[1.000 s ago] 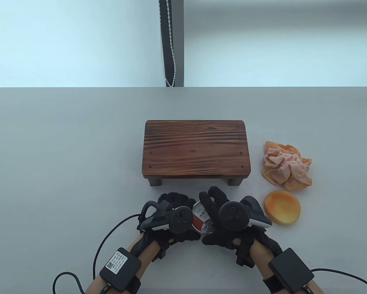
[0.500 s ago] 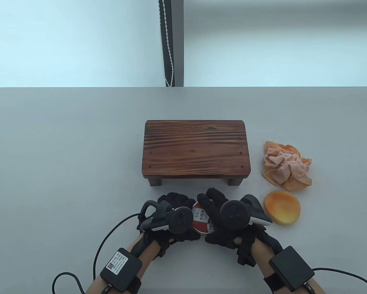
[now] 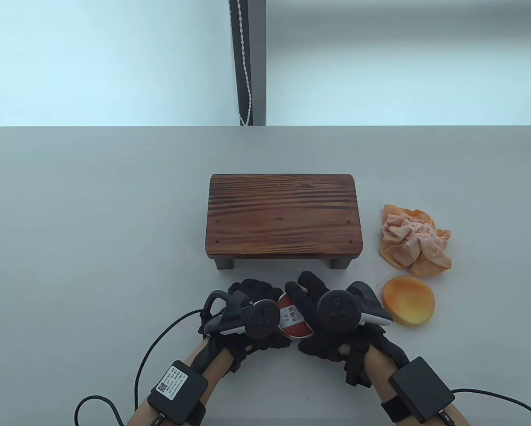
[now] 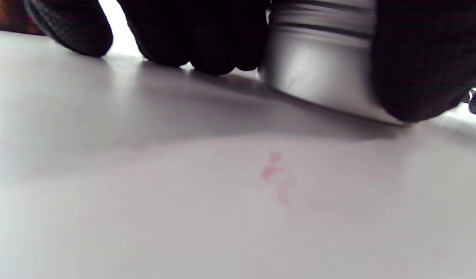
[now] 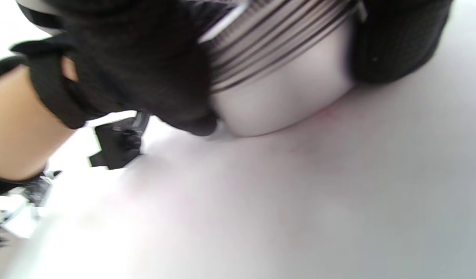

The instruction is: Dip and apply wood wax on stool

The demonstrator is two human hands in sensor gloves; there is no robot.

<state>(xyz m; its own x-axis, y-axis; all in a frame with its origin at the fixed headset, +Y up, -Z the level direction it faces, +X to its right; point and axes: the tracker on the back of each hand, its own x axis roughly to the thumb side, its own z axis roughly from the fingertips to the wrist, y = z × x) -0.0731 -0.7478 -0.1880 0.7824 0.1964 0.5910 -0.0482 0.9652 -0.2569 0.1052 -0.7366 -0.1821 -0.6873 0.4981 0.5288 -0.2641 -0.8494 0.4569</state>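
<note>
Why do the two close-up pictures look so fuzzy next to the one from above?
Table view: sharp, evenly lit, stool grain crisp. Left wrist view: camera too close, tin and table soft, fingers dark against bright backlight. Right wrist view: tilted, smeared by blur.

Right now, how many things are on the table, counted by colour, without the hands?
Brown: 1, the stool
Orange: 2, the cloth and the sponge
Silver with red lid: 1, the wax tin
Total: 4

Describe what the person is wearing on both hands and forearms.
Both the left hand and the right hand wear black knit sensor gloves, each with a black and white tracker strapped on its back. Each forearm carries a flat black box with a black cable; the left box bears a white label.
</note>
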